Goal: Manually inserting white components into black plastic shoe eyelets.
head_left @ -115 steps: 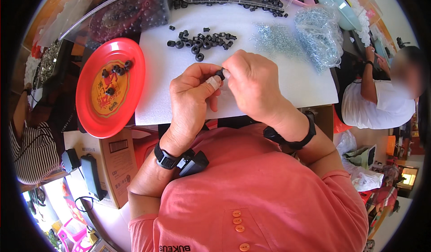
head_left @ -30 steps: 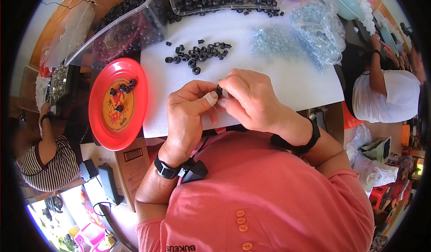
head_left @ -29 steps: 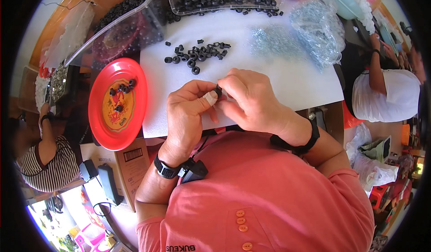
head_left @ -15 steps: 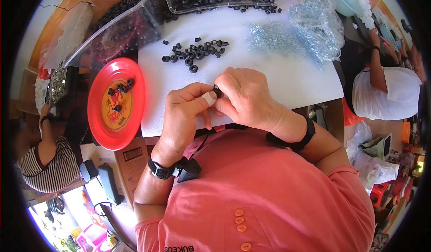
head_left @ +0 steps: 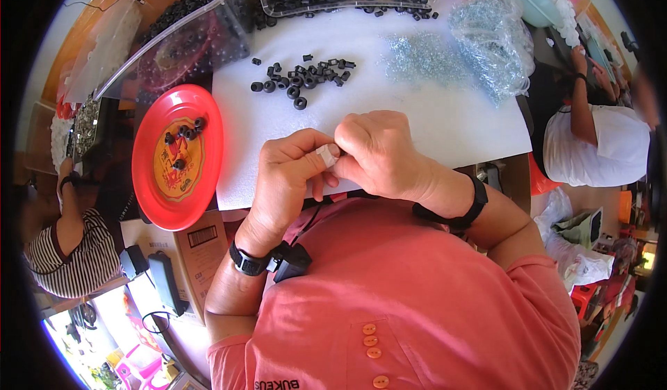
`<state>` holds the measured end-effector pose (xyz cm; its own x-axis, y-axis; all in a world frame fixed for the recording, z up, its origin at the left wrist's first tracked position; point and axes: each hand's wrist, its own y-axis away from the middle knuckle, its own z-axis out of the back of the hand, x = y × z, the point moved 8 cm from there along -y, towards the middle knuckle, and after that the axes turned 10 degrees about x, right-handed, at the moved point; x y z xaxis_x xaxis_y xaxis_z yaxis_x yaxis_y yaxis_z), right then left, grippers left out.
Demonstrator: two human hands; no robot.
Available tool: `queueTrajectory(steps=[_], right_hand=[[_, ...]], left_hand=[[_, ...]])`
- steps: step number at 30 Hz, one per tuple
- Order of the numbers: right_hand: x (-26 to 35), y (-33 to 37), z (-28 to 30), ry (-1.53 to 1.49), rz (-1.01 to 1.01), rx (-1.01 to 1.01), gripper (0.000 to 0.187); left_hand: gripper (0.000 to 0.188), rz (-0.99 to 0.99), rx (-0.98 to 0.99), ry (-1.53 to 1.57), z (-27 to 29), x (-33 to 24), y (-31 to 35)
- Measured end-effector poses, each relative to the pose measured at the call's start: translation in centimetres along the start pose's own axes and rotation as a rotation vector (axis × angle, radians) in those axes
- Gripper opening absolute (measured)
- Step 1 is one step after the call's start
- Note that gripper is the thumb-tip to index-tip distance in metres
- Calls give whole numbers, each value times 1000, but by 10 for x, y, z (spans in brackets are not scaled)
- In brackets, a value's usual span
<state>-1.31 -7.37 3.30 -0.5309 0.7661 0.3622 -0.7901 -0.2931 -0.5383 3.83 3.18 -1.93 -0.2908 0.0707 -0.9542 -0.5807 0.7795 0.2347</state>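
My left hand point(head_left: 283, 176) and my right hand point(head_left: 383, 150) meet over the near edge of a white foam sheet point(head_left: 417, 129). Between their fingertips is a small black plastic part point(head_left: 340, 152), nearly hidden by the fingers. Both hands are closed in a pinch, and a strip of white tape point(head_left: 326, 156) wraps the left thumb. Beyond them a loose group of black ring-shaped and stubby parts point(head_left: 297, 84) lies on the sheet. To the left, a red oval plate point(head_left: 146, 181) holds several similar black parts point(head_left: 187, 130).
Clear bins point(head_left: 333, 9) of black parts stand at the back and far left. Tiny clear pieces point(head_left: 420, 60) spread beside a clear plastic bag point(head_left: 490, 43) at the right rear. Other people sit on the left point(head_left: 76, 258) and right point(head_left: 590, 140). A cardboard box point(head_left: 198, 265) stands below the plate.
My right hand has turned and dropped slightly, and its fingers now cover most of the black part that showed before. The view has shifted a little.
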Motion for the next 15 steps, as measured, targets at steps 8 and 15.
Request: queueTrajectory(steps=[8,15], right_hand=[[-4,1,5,-46,-104,-54,24],[6,-6,5,-156,-54,-76,27]], left_hand=[[17,-127,-148,-197,8,-12,15],[12,-189,-437,-235,48,-39,46]])
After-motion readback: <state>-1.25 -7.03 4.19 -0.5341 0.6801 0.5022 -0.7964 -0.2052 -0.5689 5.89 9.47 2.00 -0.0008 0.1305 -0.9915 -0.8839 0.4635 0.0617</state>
